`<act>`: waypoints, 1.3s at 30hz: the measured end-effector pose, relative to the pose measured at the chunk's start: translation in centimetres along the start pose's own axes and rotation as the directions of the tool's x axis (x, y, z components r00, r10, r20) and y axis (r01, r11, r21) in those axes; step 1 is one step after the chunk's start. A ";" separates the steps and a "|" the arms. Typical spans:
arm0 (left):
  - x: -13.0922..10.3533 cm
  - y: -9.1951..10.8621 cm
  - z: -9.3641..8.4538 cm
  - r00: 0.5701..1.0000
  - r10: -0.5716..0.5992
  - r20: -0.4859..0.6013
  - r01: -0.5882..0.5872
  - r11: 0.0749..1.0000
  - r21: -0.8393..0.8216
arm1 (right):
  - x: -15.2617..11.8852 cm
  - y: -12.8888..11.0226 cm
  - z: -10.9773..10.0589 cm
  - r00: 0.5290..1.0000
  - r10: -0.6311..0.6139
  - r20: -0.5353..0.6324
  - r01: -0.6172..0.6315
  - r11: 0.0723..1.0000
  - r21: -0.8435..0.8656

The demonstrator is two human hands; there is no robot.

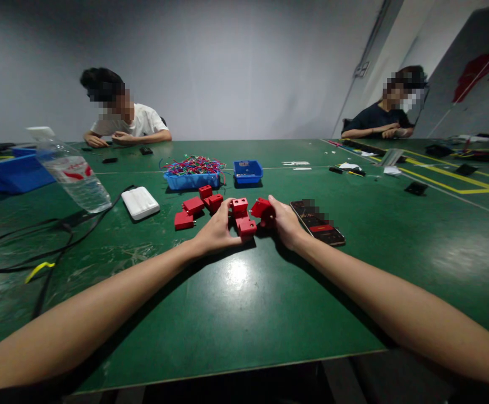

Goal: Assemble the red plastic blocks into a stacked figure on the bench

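Note:
My left hand (219, 230) is closed around a red plastic block piece (242, 216) with small round holes, its fingers and thumb at the left side. A little to the right, my right hand (286, 221) grips a red plug-like block (262, 207) with a small metal tip pointing left. The two red pieces are close together just above the table or on it. Left of my left hand lie several loose red plug-like blocks (193, 206), one (184, 220) with a small pin on its right side.
A blue tray of coloured wires (192, 180) and a smaller blue tray (248, 173) stand behind my hands. A phone (318, 223) lies right. On the left are a white box (141, 203), a tilted water bottle (74, 174) and a black cable (59, 251). Two people sit across the table.

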State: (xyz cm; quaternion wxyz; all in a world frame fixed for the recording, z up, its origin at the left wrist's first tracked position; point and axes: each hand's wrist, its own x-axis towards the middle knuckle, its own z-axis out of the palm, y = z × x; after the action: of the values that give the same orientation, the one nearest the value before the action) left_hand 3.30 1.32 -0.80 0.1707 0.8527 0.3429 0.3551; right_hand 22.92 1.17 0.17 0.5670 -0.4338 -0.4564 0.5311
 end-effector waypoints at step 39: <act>-0.1 0.3 -0.1 1.000 -0.021 0.018 0.021 1.000 -0.007 | -0.3 0.3 -0.1 0.994 -0.109 0.024 0.110 0.993 -0.046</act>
State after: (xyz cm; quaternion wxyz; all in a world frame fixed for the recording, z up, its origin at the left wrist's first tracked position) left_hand 3.31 1.05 -0.61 0.1804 0.8516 0.3488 0.3471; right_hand 22.93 0.88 -0.16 0.5798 -0.4158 -0.4981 0.4929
